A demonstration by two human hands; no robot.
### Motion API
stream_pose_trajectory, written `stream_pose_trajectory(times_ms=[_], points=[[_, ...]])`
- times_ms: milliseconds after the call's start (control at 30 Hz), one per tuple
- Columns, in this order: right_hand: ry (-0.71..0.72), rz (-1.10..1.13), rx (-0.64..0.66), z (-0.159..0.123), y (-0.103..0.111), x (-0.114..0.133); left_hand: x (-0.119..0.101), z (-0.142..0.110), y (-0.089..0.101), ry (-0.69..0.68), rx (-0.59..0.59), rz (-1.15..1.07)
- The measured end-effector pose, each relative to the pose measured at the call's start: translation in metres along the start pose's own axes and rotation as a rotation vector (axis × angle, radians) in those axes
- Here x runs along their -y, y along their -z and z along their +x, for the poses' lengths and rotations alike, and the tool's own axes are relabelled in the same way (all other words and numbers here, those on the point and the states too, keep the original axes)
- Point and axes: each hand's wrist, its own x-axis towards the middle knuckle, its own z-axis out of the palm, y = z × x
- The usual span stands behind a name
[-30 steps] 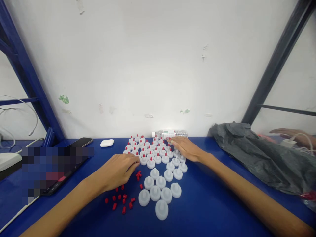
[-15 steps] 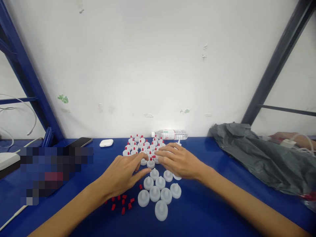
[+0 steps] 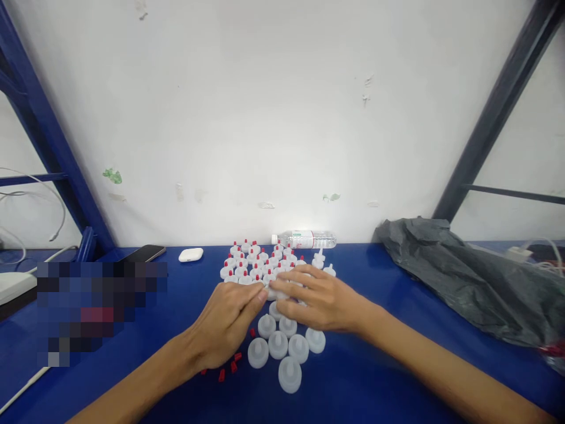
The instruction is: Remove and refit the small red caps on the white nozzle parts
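My left hand (image 3: 232,321) is closed, its thumb and forefinger pressed together beside a white nozzle cap (image 3: 272,294); what lies in the pinch is hidden. From the other side my right hand (image 3: 320,299) reaches over the same cap with bent fingers, their tips almost meeting the left ones. Its thumb is out of sight, and so is whatever it grips. Behind the hands stand several white nozzle caps with red tips (image 3: 241,271). Several white caps without red tips (image 3: 278,346) sit in front. Loose red tips (image 3: 233,367) lie below my left hand, partly covered by it.
A clear plastic bottle (image 3: 324,239) lies against the wall. A white earphone case (image 3: 191,255) and a dark phone (image 3: 143,254) are to the left, near a pixelated area. A grey plastic bag (image 3: 445,271) covers the right side of the blue table (image 3: 375,377).
My left thumb and forefinger have come together. My right hand has dropped slightly over the front cap. The red tip that showed by the right fingertips is now hidden.
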Motion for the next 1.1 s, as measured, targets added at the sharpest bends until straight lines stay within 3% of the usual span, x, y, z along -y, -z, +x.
stream_pose_trajectory(times_ms=[67,167,233,300,600,1100], points=[[-0.124,-0.005,0.052,-0.013,0.000,-0.016,0.003,0.000,0.005,0.066,-0.071,-0.081],[-0.485,0.048,0.077,-0.037,-0.003,-0.042,0.012,0.002,0.015,0.110,-0.140,0.057],[-0.674,0.109,0.088,-0.051,-0.007,-0.053,0.018,0.003,0.020,0.124,-0.118,0.232],[-0.763,0.184,0.135,-0.060,-0.011,-0.058,0.024,0.004,0.021,0.146,-0.065,0.325],[-0.885,0.433,0.454,-0.064,-0.019,-0.054,0.029,0.005,0.010,0.142,0.075,0.368],[-0.899,0.485,0.557,-0.066,-0.022,-0.053,0.037,0.002,0.004,0.127,0.135,0.413]])
